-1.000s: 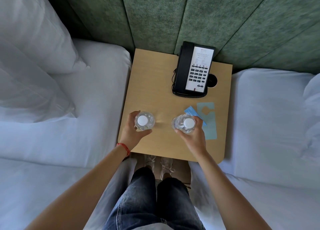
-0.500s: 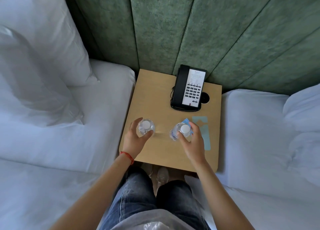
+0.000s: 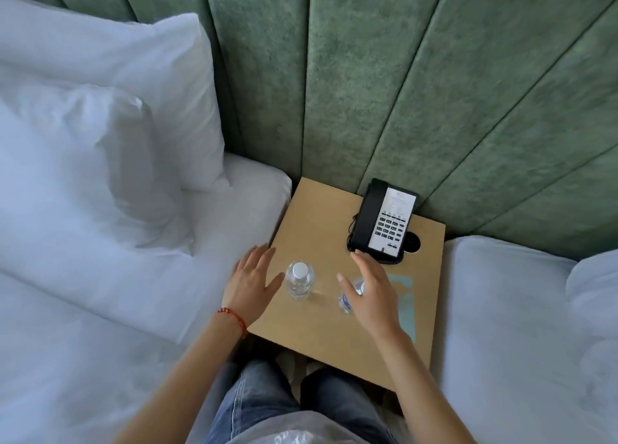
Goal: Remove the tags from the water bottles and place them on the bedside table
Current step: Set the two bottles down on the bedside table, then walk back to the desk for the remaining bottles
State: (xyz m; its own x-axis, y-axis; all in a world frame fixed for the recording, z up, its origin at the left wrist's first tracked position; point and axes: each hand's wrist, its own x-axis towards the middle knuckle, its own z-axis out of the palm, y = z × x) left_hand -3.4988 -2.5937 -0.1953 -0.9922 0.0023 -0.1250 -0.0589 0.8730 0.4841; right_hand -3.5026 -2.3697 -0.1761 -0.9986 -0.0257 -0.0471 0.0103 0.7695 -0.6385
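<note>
- Both my hands have let go since half a second back: then my fingers were curled round the two bottles, now they are spread and lifted clear, and my head has tipped up so more of the green headboard panel shows
- My left hand hangs just beside the left water bottle at its 9 o'clock, fingers straight and apart, holding nothing; whether my thumb tip touches its side I cannot tell
- My right hand hovers over the right water bottle, fingers relaxed and empty, covering its cap, so only the bottle's lower left side shows under my palm
- Both bottles stand upright on the bedside table, side by side near the front edge, because I judge that is where they belong once untagged
- One pale blue tag lies flat on the tabletop at 3 o'clock from the right bottle, mostly hidden by my wrist; a second one I cannot make out
- At 1 o'clock from the bottles the black telephone sits well apart, so they stay clear of its cord
- I judge the task is about done
</note>
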